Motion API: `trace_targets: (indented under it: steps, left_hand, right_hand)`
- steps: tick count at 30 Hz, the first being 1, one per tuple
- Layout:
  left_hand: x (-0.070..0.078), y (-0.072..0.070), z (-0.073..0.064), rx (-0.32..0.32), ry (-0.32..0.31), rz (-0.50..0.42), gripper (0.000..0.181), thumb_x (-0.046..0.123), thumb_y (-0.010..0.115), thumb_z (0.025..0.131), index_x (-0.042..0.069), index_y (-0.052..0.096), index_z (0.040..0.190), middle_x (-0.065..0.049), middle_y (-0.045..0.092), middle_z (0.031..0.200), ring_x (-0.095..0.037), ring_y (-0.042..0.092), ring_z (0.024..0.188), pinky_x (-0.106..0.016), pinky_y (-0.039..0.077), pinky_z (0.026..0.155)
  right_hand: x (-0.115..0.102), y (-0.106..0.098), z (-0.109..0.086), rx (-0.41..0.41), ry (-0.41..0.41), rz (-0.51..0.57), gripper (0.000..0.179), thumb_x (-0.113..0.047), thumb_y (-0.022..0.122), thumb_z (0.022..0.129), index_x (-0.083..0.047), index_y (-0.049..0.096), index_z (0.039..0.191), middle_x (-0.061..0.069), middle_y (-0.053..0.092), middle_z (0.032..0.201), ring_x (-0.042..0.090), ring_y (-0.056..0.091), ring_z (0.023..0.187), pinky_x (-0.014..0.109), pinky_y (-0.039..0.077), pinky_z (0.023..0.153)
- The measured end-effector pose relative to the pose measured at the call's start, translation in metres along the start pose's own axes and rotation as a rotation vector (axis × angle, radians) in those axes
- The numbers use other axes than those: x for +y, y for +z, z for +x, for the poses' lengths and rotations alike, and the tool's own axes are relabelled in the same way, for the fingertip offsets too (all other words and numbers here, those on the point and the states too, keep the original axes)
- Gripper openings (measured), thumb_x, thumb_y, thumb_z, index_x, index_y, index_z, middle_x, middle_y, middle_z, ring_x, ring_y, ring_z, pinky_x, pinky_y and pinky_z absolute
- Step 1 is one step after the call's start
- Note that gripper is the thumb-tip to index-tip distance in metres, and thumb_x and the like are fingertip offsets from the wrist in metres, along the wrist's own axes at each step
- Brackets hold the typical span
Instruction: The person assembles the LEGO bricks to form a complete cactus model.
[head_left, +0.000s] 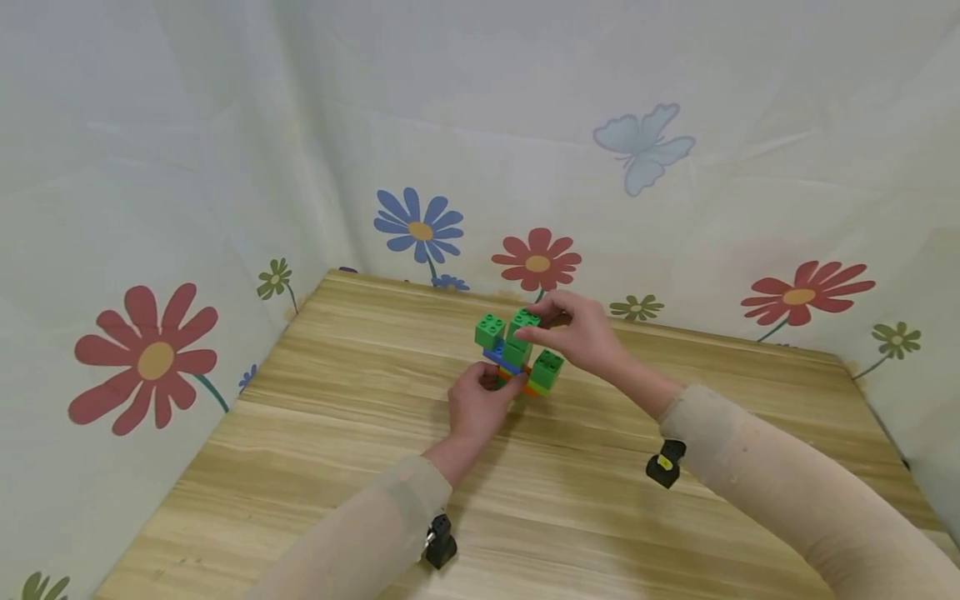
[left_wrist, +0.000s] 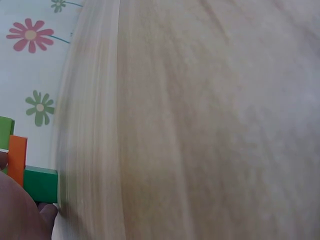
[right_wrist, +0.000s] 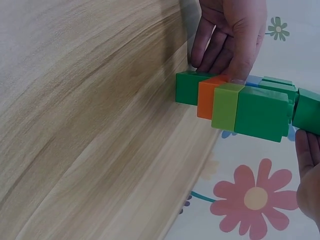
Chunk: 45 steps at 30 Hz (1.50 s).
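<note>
A built-up stack of toy building bricks stands on the wooden table in the head view. Its base is a dark green brick (right_wrist: 190, 88), with an orange brick (right_wrist: 206, 100) and a lime brick (right_wrist: 226, 107) above. A blue brick (head_left: 498, 359) crosses the middle. Green bricks rise at the left (head_left: 489, 332), centre and right (head_left: 547, 367). My left hand (head_left: 480, 403) grips the low part from the near left, thumb against the stack. My right hand (head_left: 583, 333) pinches the topmost centre green brick (head_left: 524, 317). Whether that brick is fully seated, I cannot tell.
The wooden table (head_left: 360, 400) meets a pale curtain (head_left: 480, 133) printed with flowers and a butterfly close behind the stack. Another curtain side runs along the left. A small black device (head_left: 440, 542) hangs under the left wrist, another (head_left: 666, 463) under the right.
</note>
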<state>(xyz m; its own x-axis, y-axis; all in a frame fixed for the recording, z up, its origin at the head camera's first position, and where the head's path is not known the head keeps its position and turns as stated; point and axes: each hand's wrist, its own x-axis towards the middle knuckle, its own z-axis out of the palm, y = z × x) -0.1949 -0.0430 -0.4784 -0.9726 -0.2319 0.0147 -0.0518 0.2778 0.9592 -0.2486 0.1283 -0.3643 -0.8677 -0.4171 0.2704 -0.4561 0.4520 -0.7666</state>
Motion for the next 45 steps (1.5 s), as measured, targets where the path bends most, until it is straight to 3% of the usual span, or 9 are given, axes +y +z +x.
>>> trace_targets:
  steps: [7,17,27,40,45]
  left_hand:
    - [0.005,0.001,-0.001,-0.002,-0.008,0.013,0.031,0.038,0.088,0.09,0.012,0.075,0.102,-0.002,0.077,0.101,-0.018,0.071,0.093,-0.039,0.062,0.084]
    - [0.005,0.002,-0.002,0.016,0.0,0.014,0.029,0.038,0.088,0.09,0.013,0.075,0.1,0.0,0.077,0.098,-0.017,0.071,0.091,-0.037,0.062,0.082]
    - [0.005,0.001,-0.002,0.019,-0.006,0.016,0.03,0.037,0.087,0.091,0.012,0.075,0.101,-0.002,0.078,0.1,-0.018,0.07,0.092,-0.038,0.061,0.082]
    - [0.006,-0.002,-0.003,0.031,0.002,0.023,0.03,0.037,0.087,0.091,0.011,0.076,0.101,-0.004,0.078,0.101,-0.018,0.071,0.092,-0.039,0.062,0.082]
    - [0.008,-0.001,-0.005,0.029,-0.012,0.019,0.032,0.037,0.087,0.091,0.011,0.076,0.104,-0.005,0.078,0.103,-0.02,0.071,0.095,-0.04,0.061,0.085]
  right_hand:
    - [0.0,-0.002,0.0,0.014,-0.041,-0.035,0.027,-0.019,0.09,0.089,-0.006,0.075,0.107,0.006,0.075,0.106,0.021,0.075,0.094,0.047,0.063,0.089]
    - [0.0,0.0,-0.001,0.006,-0.054,-0.077,0.028,-0.019,0.09,0.089,-0.007,0.075,0.108,0.005,0.076,0.107,0.019,0.075,0.091,0.043,0.064,0.086]
    - [0.0,0.006,-0.003,0.025,-0.037,-0.065,0.029,-0.018,0.089,0.09,-0.005,0.075,0.111,0.007,0.076,0.104,0.022,0.075,0.091,0.046,0.064,0.088]
    - [0.002,0.01,-0.003,0.032,-0.032,-0.034,0.029,-0.021,0.088,0.091,-0.006,0.074,0.111,0.006,0.075,0.103,0.02,0.075,0.092,0.04,0.064,0.089]
    - [0.003,0.008,-0.006,0.027,-0.028,-0.023,0.035,-0.02,0.088,0.092,-0.005,0.073,0.12,0.007,0.077,0.11,0.022,0.075,0.097,0.041,0.063,0.093]
